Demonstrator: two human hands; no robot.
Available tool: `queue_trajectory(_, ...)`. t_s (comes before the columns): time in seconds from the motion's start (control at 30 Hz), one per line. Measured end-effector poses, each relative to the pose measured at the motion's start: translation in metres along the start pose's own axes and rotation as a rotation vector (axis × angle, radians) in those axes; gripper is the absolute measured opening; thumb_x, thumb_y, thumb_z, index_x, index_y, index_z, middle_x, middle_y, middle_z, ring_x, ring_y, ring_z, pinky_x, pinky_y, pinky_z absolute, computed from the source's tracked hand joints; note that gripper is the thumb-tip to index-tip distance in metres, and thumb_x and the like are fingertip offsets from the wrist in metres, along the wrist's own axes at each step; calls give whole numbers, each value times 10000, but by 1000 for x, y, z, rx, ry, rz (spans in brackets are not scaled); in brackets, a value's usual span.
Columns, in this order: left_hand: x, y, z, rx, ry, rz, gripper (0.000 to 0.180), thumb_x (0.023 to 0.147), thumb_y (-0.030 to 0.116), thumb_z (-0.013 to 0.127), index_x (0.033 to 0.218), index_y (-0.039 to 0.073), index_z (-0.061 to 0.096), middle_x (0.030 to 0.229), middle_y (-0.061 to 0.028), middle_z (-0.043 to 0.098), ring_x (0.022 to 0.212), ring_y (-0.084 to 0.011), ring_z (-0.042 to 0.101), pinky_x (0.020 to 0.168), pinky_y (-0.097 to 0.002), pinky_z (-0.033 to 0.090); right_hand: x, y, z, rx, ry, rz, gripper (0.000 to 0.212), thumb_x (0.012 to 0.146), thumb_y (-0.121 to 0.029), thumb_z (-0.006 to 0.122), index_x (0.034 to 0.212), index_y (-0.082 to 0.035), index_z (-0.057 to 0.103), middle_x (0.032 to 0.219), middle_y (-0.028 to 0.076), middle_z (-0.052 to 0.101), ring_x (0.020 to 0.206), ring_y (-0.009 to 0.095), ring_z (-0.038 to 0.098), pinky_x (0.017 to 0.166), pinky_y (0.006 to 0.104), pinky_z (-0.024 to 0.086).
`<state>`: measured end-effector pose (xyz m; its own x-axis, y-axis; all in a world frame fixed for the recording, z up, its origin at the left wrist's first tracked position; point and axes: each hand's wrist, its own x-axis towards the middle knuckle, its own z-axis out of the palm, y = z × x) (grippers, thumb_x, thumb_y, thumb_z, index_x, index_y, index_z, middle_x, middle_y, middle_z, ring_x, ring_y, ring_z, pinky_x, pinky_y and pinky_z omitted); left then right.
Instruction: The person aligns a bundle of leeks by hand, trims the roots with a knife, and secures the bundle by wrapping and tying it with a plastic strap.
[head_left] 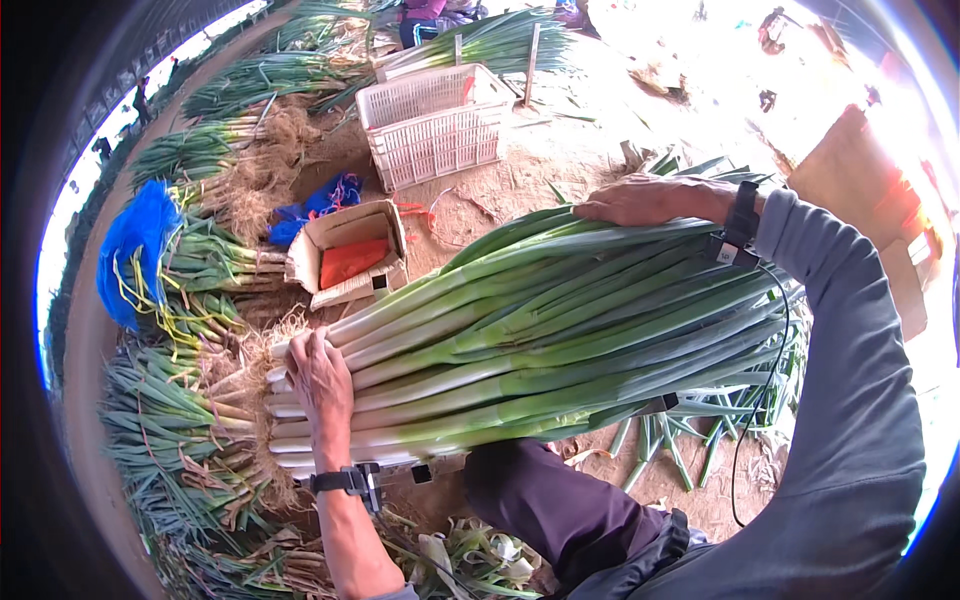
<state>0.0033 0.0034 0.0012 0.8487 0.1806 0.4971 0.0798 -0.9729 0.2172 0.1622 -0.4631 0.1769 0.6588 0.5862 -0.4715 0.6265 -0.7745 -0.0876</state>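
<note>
A broad pile of long green onions [480, 345] lies before me, white stems and hairy roots to the left, green leaves fanning right. My left hand [320, 378] is on the white stems near the root end, its fingers curled closed around stems there; the fingertips are partly hidden. Across the far edge of the leaves rests my right hand [640, 200], palm down, fingers stretched out over the greens. Each wrist wears a black strap with a small device; a thin cable hangs from the right one.
Beyond the pile stand an open cardboard box [345, 250] with a red thing inside and a pale plastic crate [435, 125]. More onion bundles [170, 440] line the left side, with a blue net bag [135, 255] on them. Leaf scraps [480, 560] lie near my leg.
</note>
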Motion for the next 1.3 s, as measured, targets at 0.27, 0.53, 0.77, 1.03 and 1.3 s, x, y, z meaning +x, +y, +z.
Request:
queue_trajectory(0.27, 4, 10, -3, -11, -24, -18, 228, 986, 124, 528, 1182, 91, 641, 1176, -111, 560, 1145, -327, 535, 1017, -471, 426, -6, 18, 27, 67, 74, 90, 689, 1086, -556, 236, 1299, 21, 548, 1125, 245, 617, 1113, 391, 591, 1020, 495, 436)
queue_trajectory(0.53, 3, 8, -1, -27, -16, 17, 222, 989, 109, 522, 1175, 92, 641, 1175, -105, 561, 1157, -324, 535, 1015, -465, 429, 11, 34, 38, 221, -166, 145, 865, 1048, -657, 183, 1331, 77, 544, 1244, 262, 633, 1189, 399, 580, 1061, 484, 427)
queue_trajectory(0.77, 2, 7, 1, -10, -14, 9, 232, 981, 94, 533, 1186, 89, 642, 1199, -104, 565, 1154, -320, 542, 1011, -464, 436, 44, 67, 39, 266, -223, 269, 838, 1030, -690, 185, 1506, -47, 434, 1480, 209, 498, 1380, 349, 460, 1177, 425, 322)
queue_trajectory(1.03, 7, 7, 9, -43, 14, 6, 207, 926, 163, 629, 1128, 138, 662, 1153, -95, 569, 1121, -334, 565, 940, -511, 471, 26, 61, 21, 207, -43, 272, 866, 973, -748, 340, 1514, -82, 462, 1552, 259, 409, 1445, 401, 385, 1211, 466, 291)
queue_trajectory(1.3, -5, -4, -2, 28, -30, -48, 176, 959, 199, 582, 1086, 107, 664, 1150, -100, 572, 1107, -325, 586, 911, -516, 489, 53, -109, -58, -109, 153, -49, 661, 1044, -538, 461, 1506, -66, 439, 1507, 236, 452, 1365, 359, 481, 1164, 445, 374)
